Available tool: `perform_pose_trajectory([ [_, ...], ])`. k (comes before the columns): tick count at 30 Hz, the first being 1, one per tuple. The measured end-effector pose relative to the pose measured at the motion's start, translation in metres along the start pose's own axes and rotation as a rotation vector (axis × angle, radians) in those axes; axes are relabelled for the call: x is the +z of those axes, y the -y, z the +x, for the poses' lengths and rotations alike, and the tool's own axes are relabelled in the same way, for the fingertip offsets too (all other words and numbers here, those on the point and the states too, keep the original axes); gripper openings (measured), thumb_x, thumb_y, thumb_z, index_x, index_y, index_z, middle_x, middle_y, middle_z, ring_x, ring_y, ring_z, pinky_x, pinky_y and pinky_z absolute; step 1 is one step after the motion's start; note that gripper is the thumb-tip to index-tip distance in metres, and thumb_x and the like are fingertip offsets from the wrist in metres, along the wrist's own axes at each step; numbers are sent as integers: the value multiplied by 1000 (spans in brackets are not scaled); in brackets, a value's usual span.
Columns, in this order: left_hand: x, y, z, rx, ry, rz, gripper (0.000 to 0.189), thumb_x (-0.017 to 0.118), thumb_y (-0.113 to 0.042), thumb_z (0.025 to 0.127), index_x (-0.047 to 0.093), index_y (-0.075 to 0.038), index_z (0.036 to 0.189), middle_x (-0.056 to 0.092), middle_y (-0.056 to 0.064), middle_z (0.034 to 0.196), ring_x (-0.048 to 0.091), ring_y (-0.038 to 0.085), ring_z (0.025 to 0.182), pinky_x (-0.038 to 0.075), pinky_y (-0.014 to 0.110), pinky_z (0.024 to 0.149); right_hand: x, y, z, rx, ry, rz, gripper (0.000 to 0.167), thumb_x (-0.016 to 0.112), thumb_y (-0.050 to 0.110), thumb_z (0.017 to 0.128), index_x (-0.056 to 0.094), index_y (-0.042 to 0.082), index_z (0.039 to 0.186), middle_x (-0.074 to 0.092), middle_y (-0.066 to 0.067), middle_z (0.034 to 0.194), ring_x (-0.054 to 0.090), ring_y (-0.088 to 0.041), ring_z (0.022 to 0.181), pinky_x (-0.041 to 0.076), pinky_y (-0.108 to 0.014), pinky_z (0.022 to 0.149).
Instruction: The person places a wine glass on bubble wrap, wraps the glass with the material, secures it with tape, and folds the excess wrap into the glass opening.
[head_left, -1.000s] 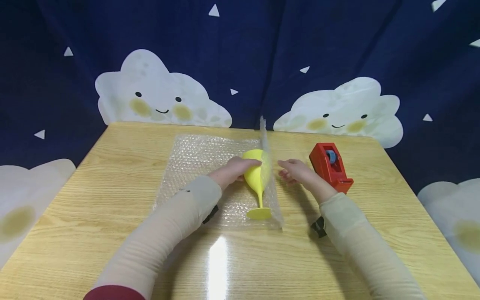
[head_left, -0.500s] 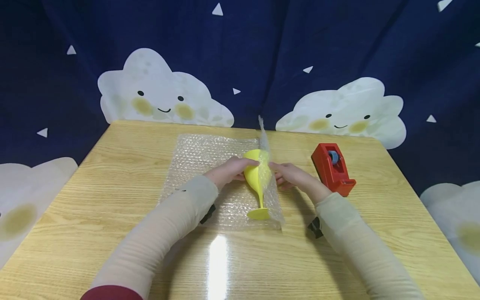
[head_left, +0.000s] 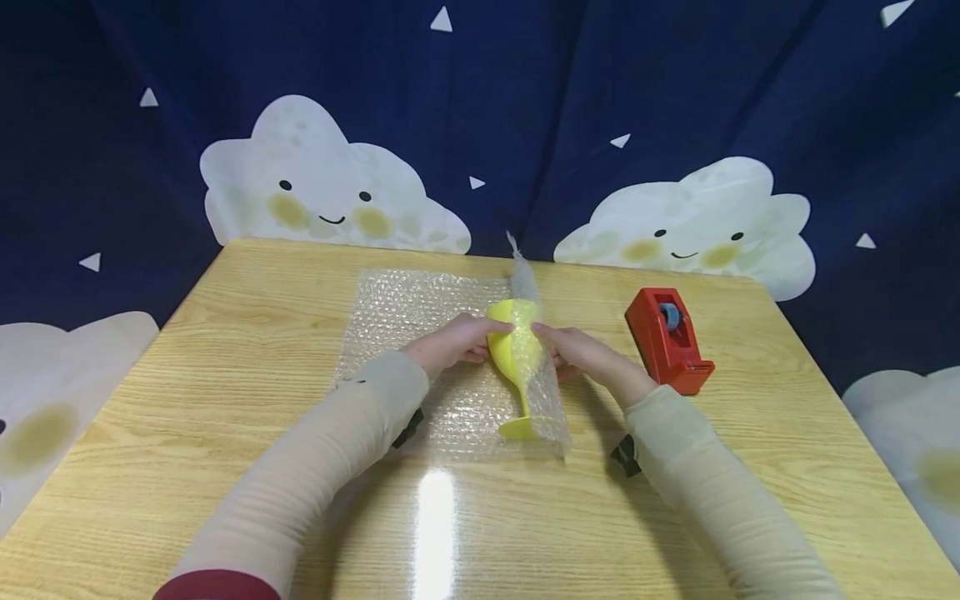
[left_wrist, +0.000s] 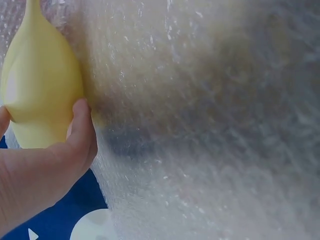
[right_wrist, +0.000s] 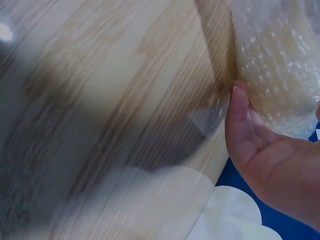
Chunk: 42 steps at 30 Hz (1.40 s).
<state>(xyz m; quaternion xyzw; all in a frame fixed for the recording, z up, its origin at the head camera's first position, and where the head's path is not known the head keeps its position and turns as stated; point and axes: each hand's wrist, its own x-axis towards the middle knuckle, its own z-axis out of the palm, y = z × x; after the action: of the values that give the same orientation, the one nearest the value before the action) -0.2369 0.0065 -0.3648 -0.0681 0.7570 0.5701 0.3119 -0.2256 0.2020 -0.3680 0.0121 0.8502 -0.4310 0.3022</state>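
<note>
A yellow plastic goblet (head_left: 504,357) lies on its side on a sheet of bubble wrap (head_left: 420,302), bowl away from me and foot toward me. My left hand (head_left: 463,335) grips the bowl, thumb on top; the left wrist view shows the thumb and a finger on opposite sides of the yellow bowl (left_wrist: 42,80). On the other side, my right hand (head_left: 576,348) holds the wrap's right edge over the bowl with its thumb. In the right wrist view, its fingers curve against the wrapped bowl (right_wrist: 277,65). The wrap partly veils the goblet's right side.
A red tape dispenser (head_left: 663,343) with a blue roll stands on the wooden table (head_left: 247,333), to the right of my right hand. Behind the table's far edge hangs a dark blue curtain (head_left: 517,83) with cloud prints.
My right hand has moved left from beside the wrap to press its raised right edge onto the goblet. That flap now leans further left over the bowl. My left hand keeps its grip.
</note>
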Motion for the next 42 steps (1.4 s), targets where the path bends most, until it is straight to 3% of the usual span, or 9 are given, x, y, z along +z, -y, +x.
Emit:
perform_pose_trajectory([
  [6,-3,-2,-1,-6,9,20,60,61,-35,86,44,-1,132,52,5,97,52,14,80,49,31,91,2,3,0,4,-8,-14,56,32,48,98,53,-2,108,52,7,61,58,-7,70,54,-36,81],
  [12,-4,-3,-3,39,28,62,58,53,-47,87,52,-3,125,58,7,96,54,15,78,50,34,89,2,6,0,3,-8,-20,59,31,48,98,51,-5,116,56,6,65,58,-6,68,54,-35,80],
  [18,-2,1,-4,65,-24,94,69,61,-51,83,49,2,126,58,7,104,55,15,81,51,33,89,5,11,-2,-12,-2,-47,61,28,47,99,50,-6,121,57,5,66,59,-7,70,54,-34,78],
  [24,0,1,-5,50,-50,61,71,62,-45,85,42,3,133,52,13,126,57,17,91,50,32,91,7,10,0,0,2,-65,65,27,49,99,46,-6,128,55,5,66,59,-9,73,54,-35,80],
  [27,0,1,-6,43,-42,40,70,62,-43,86,41,3,133,52,13,127,56,18,92,49,32,92,7,10,1,-2,13,-75,65,26,50,99,46,-5,127,58,3,68,60,-10,73,54,-34,79],
  [34,-2,2,-6,33,-31,33,65,61,-42,86,45,2,132,57,12,120,55,15,86,49,34,93,8,10,1,-8,27,-81,68,26,51,99,44,-5,131,68,-11,94,64,-13,81,54,-36,83],
  [42,-8,4,-5,-8,13,19,64,59,-42,88,42,-4,136,55,15,128,57,23,107,46,36,97,9,13,0,-9,19,-89,67,32,53,97,51,-5,124,66,-7,89,63,-11,77,55,-36,80],
])
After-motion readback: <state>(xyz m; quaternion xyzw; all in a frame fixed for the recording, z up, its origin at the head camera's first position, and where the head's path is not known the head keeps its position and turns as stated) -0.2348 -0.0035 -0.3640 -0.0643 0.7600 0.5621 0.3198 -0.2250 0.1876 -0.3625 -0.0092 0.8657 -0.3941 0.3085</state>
